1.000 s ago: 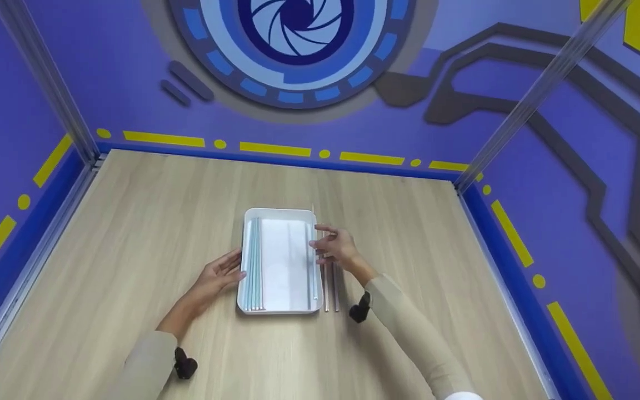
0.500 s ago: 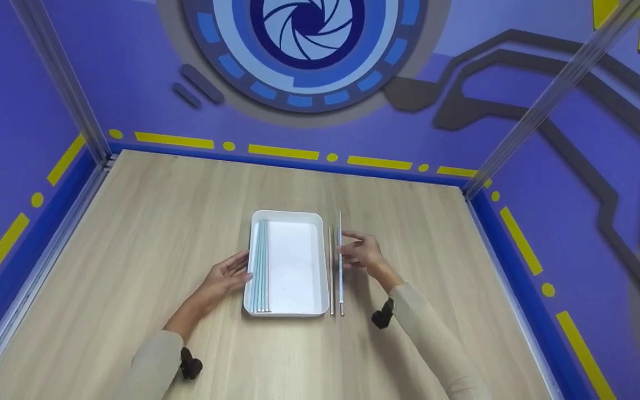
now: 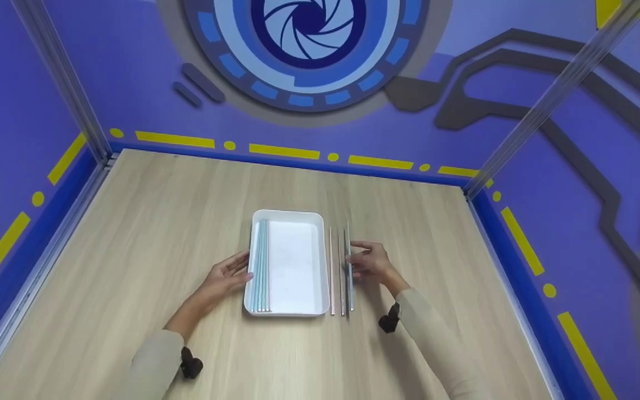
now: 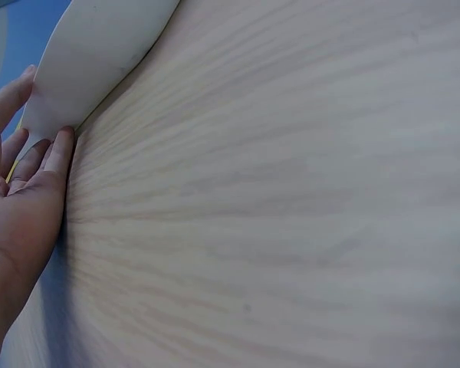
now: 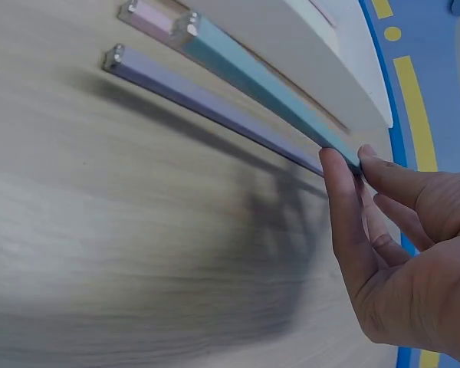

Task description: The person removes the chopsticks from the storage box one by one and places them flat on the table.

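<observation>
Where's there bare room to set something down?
Free: the white tray right of its chopstick row; wooden tabletop between tray and back wall, and left of the left hand. Crowded: beside the tray's right edge, with pink chopstick, lilac chopstick and right hand gripping a teal chopstick.

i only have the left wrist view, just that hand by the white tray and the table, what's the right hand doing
Observer: The right hand is pinching a light blue stick.
Operator: ok, can't see into the tray from here, anything in it
Observer: Yes, a row of sticks, mostly light blue, lies along the left side inside the tray.
Operator: and outside the tray on the other side
Observer: A pink stick and a lilac stick lie on the table to the right of it.
</observation>
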A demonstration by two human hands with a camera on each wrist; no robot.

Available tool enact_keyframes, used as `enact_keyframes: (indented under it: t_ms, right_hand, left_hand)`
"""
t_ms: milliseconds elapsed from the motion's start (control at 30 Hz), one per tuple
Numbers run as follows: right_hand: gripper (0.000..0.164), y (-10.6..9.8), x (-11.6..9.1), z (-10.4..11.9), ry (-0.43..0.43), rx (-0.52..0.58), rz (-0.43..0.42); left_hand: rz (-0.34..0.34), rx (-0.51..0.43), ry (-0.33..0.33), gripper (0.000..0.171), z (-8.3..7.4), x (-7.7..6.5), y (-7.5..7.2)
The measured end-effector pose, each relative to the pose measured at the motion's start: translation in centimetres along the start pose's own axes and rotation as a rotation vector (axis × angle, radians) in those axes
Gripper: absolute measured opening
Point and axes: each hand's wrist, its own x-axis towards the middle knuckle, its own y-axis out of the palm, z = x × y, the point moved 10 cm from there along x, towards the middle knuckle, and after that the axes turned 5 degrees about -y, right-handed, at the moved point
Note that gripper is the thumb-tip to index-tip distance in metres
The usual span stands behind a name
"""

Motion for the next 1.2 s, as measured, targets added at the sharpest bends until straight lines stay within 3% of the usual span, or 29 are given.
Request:
enact_keyframes:
  t_ms: [700,1033,1200]
  right_hand:
    - [0.051,0.1,0.0,-1.4,-0.048,-0.151,-0.049]
    - [0.052,0.5,0.1,-1.4,-0.061,-0.157,-0.039]
    - [0.051,0.6,0.3,-1.4,-0.074,-0.161,-0.036]
  left_hand:
    - [0.027,0.026,0.025,0.077,-0.1,0.0,0.2]
    - [-0.007,0.028,0.025,0.073,-0.2,-0.1,0.0]
    - [-0.058,0.02,0.004,0.071,-0.2,-0.2,-0.1]
